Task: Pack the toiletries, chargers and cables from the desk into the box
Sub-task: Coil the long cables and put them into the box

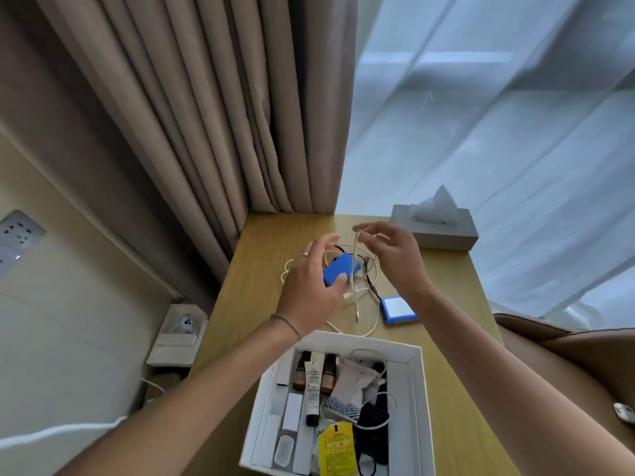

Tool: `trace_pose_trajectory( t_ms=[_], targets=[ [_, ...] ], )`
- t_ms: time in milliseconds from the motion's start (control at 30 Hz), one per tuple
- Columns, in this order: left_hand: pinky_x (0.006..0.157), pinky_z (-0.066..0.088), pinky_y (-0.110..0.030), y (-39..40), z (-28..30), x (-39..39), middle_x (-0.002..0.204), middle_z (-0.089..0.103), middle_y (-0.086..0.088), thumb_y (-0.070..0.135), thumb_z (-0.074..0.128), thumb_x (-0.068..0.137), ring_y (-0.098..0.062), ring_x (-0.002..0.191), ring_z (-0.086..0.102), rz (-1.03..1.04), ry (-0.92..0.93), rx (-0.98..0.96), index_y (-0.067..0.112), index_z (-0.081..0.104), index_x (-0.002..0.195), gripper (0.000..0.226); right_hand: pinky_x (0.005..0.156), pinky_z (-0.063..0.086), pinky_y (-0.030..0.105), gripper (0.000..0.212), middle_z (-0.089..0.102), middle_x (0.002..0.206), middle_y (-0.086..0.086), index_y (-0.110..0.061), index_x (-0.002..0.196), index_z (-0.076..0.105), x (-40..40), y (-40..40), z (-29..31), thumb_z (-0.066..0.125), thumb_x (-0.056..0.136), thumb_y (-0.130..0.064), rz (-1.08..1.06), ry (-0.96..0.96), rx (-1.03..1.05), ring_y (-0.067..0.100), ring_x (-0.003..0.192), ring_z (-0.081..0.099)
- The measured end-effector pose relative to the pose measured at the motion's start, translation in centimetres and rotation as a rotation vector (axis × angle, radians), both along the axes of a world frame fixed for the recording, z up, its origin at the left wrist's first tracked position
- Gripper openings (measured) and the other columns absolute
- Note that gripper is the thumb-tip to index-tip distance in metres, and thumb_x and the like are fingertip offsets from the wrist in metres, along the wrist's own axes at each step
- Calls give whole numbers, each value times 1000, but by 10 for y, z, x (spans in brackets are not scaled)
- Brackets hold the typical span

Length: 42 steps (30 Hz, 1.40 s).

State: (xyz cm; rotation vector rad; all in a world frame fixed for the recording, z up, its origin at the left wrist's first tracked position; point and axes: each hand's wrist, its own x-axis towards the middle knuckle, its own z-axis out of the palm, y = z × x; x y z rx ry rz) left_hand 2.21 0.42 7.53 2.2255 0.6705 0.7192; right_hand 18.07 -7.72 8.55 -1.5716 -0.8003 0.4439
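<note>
While a white box (pixel 417 379) is sitting open at the near edge of a wooden desk (pixel 271 235), a person is working over a tangle of cables beyond it. Just past the box's far rim, the left hand (pixel 312 286) is holding a blue charger (pixel 340 273), its thumb pressing on the charger's near end and its fingers curling round the far side. Farther from the box and a little to the right, the right hand (pixel 391 259) is pinching a loop of white cable (pixel 355 266) between thumb and fingertips, lifting it so that the cable is hanging down past the charger to the desk. More white cable and a thin dark cable (pixel 369 281) are lying tangled between the hands and the box. A second blue charger (pixel 398 309) with a pale face is resting flat beyond the box's far right corner. Inside the box, brown bottles (pixel 330 369), a white tube (pixel 312 389), a yellow packet (pixel 336 448), dark pouches and a coiled white cable are lying packed together. A grey tissue box (pixel 434 231) is standing well beyond the white box, at the desk's far right corner.
</note>
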Motion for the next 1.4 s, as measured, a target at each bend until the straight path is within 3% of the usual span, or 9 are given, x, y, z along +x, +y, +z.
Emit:
trace_pose_trajectory(
  t_ms=[167,300,400,600,700,800,900,1200,1400],
  targets=[
    [109,41,-34,13,24,55,143,53,3,25,82,76,-12,133,46,-140,109,-247,30,34,149,87,99,50,55,8,78,94,5,-17,84,76,-6,1,34,69,84,-20,49,-10,82,29,100,70],
    [78,56,-31,14,38,79,78,71,15,9,72,85,0,76,66,-227,-38,-463,31,67,87,23,96,52,50,12,72,100,-2,-22,71,71,-8,1,62,69,81,-16,30,-28,121,21,98,69],
    [54,47,-29,16,44,77,48,51,8,13,53,101,-9,44,45,-282,-148,-673,18,55,56,45,93,48,39,10,71,103,3,-18,75,73,-2,-2,71,68,83,-14,63,18,189,18,98,66],
    [40,14,-24,20,85,62,48,22,4,21,42,104,-11,41,16,-192,-402,-935,21,30,60,46,83,54,30,27,68,102,17,-2,122,62,-17,8,48,46,106,-17,321,238,196,18,92,65],
    [43,6,-30,32,108,46,47,22,4,21,38,105,-10,42,15,-163,-484,-984,20,28,62,44,91,48,50,42,65,104,35,2,113,67,-35,16,28,42,107,-32,420,315,91,34,95,62],
    [43,5,-29,44,122,23,48,20,4,24,37,105,-10,42,13,-115,-526,-1017,21,27,62,44,80,45,39,45,63,75,19,5,89,66,-47,24,29,51,103,-34,482,248,63,27,75,57],
    [36,11,-22,61,137,-2,47,21,6,25,35,106,-8,40,14,-83,-574,-985,21,28,61,46,70,44,24,46,53,68,14,10,82,61,-51,32,28,56,99,-32,534,229,46,24,68,53],
    [34,19,-18,109,147,-65,45,27,8,24,39,105,-8,38,18,98,-639,-750,21,34,58,47,73,50,33,13,70,77,7,-12,87,72,-40,42,20,65,96,-18,677,86,-193,23,72,61],
    [55,39,-19,127,123,-86,56,44,1,28,39,104,-12,48,40,192,-254,-99,16,47,64,42,56,32,23,27,44,59,-7,-15,76,68,-33,37,19,59,98,-29,600,62,-168,11,55,36]
  ],
)
